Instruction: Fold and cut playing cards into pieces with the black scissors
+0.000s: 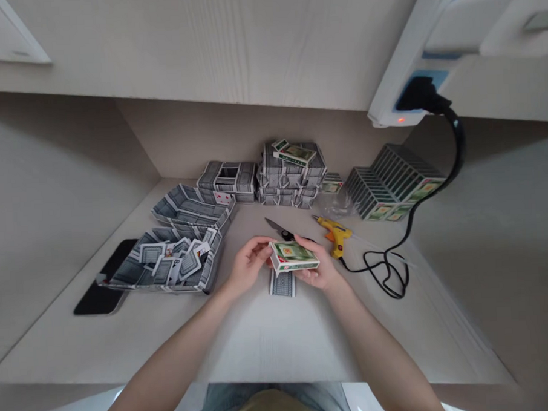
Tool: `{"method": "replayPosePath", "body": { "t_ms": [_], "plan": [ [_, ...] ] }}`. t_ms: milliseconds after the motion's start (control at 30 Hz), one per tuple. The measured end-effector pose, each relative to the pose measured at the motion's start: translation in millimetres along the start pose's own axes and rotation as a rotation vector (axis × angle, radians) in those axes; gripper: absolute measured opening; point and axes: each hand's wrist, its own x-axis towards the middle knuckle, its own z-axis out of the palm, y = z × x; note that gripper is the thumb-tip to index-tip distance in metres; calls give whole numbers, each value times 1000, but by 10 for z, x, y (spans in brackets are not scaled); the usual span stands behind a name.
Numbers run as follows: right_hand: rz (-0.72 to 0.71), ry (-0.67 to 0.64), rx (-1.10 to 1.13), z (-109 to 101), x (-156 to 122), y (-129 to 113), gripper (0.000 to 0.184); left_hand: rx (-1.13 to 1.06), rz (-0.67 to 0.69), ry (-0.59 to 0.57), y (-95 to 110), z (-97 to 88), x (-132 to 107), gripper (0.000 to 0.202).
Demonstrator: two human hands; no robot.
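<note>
I log from my remote feed: right hand (317, 267), closed around the right end of one green-and-white card box (297, 256), held above the worktop (271, 345). Left hand (253, 260), fingertips bunched at the box's left end; whether they pinch it, I cannot tell. Under the box: patterned card (282, 286), flat. Behind: dark-handled blade (275, 225). Right: yellow glue gun (339, 234), black cord (386, 272). Left: open card-patterned tray (215, 259), loose cards (190, 263) inside. Right rear: stacked boxes (391, 185).
</note>
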Motion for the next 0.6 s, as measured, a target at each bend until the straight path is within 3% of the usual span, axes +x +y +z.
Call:
{"method": "replayPosePath", "body": {
  "t_ms": [200, 433, 600],
  "plan": [
    [11, 44, 3, -8, 24, 34, 36, 24, 36, 66, 1, -15, -25, 23],
    [-225, 81, -22, 16, 22, 58, 15, -52, 13, 64, -54, 13, -33, 22],
    [-307, 86, -76, 25, 20, 82, 31, -3, 2, 107, -62, 30, -22, 19]
  ]
}}
